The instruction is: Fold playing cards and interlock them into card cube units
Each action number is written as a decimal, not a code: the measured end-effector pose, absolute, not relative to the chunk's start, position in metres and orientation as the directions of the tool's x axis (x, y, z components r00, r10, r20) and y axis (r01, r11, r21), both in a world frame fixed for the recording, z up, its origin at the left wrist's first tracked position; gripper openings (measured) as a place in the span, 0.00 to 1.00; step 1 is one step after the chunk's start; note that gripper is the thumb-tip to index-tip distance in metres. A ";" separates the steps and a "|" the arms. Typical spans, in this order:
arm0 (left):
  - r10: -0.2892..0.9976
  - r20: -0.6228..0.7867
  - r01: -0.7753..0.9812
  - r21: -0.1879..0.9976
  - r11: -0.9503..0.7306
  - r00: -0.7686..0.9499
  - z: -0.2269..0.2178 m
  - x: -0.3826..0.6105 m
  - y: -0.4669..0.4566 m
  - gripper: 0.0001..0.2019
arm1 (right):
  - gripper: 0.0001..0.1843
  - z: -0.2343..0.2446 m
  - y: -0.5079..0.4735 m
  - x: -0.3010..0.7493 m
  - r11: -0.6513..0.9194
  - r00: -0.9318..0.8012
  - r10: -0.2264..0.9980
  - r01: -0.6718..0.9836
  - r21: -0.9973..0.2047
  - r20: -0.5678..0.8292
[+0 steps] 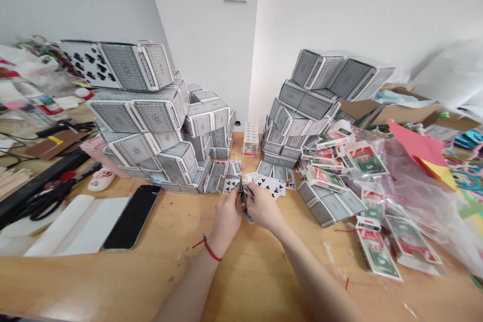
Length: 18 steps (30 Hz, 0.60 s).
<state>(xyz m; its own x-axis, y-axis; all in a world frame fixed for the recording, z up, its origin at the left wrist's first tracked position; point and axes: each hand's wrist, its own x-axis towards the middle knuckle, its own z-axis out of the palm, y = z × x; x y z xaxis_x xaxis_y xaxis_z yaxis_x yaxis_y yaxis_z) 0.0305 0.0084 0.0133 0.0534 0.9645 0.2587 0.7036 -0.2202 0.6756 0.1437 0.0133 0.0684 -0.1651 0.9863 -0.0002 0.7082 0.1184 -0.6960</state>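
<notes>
My left hand [228,211] and my right hand [264,207] meet over the middle of the table, both closed on playing cards [243,195] that show edge-on between the fingers. How many cards are held is hidden. Just beyond my fingers lie loose face-up cards [273,186], clubs among them. Left of these stand boxes folded from grey-backed cards, piled into a tall stack [138,147]. A similar stack [289,115] rises on the right. Some flat grey-backed cards [216,176] lie between the stacks.
A black phone [134,216] lies left on white paper [81,224], beside black scissors [49,193]. Red-and-green card packs [377,251] and clear plastic wrap [418,176] crowd the right side. A clear-wrapped block of packs [250,138] stands by the wall.
</notes>
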 end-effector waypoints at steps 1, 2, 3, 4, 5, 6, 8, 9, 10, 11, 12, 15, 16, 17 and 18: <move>0.965 0.259 0.706 0.673 -0.219 0.053 0.014 0.031 0.008 0.16 | 0.13 0.069 0.014 0.144 0.126 -0.174 0.985 0.705 -0.698 0.002; 0.964 0.260 0.709 0.670 -0.218 0.051 0.014 0.031 0.008 0.16 | 0.13 0.069 0.014 0.145 0.131 -0.179 0.984 0.703 -0.699 0.004; 0.964 0.262 0.712 0.667 -0.219 0.050 0.014 0.031 0.008 0.16 | 0.13 0.069 0.014 0.145 0.133 -0.182 0.983 0.702 -0.700 0.004; 0.963 0.265 0.715 0.664 -0.219 0.049 0.014 0.031 0.008 0.16 | 0.13 0.069 0.015 0.146 0.132 -0.184 0.983 0.701 -0.701 0.002; 0.962 0.268 0.716 0.662 -0.221 0.048 0.014 0.031 0.008 0.15 | 0.13 0.069 0.015 0.146 0.130 -0.183 0.983 0.700 -0.702 0.000; 0.961 0.272 0.715 0.663 -0.222 0.046 0.014 0.030 0.009 0.15 | 0.13 0.070 0.016 0.147 0.125 -0.180 0.984 0.700 -0.703 -0.004; 0.961 0.274 0.700 0.678 -0.223 0.042 0.013 0.030 0.010 0.14 | 0.13 0.070 0.016 0.147 0.117 -0.176 0.984 0.698 -0.707 -0.010; 0.962 0.271 0.688 0.690 -0.224 0.041 0.012 0.030 0.010 0.14 | 0.13 0.070 0.016 0.147 0.116 -0.176 0.984 0.695 -0.710 -0.011; 0.963 0.266 0.675 0.704 -0.223 0.041 0.012 0.030 0.011 0.14 | 0.13 0.070 0.016 0.147 0.115 -0.176 0.984 0.692 -0.713 -0.011; 0.964 0.261 0.662 0.716 -0.222 0.042 0.012 0.029 0.012 0.13 | 0.14 0.070 0.016 0.147 0.113 -0.174 0.985 0.690 -0.715 -0.013; 0.966 0.256 0.651 0.726 -0.222 0.044 0.011 0.029 0.012 0.13 | 0.14 0.070 0.016 0.147 0.108 -0.170 0.985 0.689 -0.716 -0.015; 0.967 0.250 0.596 0.768 -0.233 0.056 0.012 0.029 0.013 0.14 | 0.15 0.067 0.018 0.149 0.077 -0.126 0.992 0.698 -0.712 -0.016; 0.966 0.251 0.562 0.791 -0.242 0.063 0.012 0.030 0.012 0.14 | 0.15 0.066 0.019 0.150 0.064 -0.104 0.994 0.702 -0.709 -0.013; 0.966 0.251 0.525 0.814 -0.249 0.068 0.013 0.031 0.012 0.15 | 0.15 0.065 0.020 0.150 0.050 -0.079 0.997 0.705 -0.708 -0.008; 0.966 0.249 0.489 0.835 -0.252 0.073 0.013 0.032 0.012 0.15 | 0.15 0.063 0.021 0.151 0.035 -0.053 0.999 0.704 -0.709 -0.003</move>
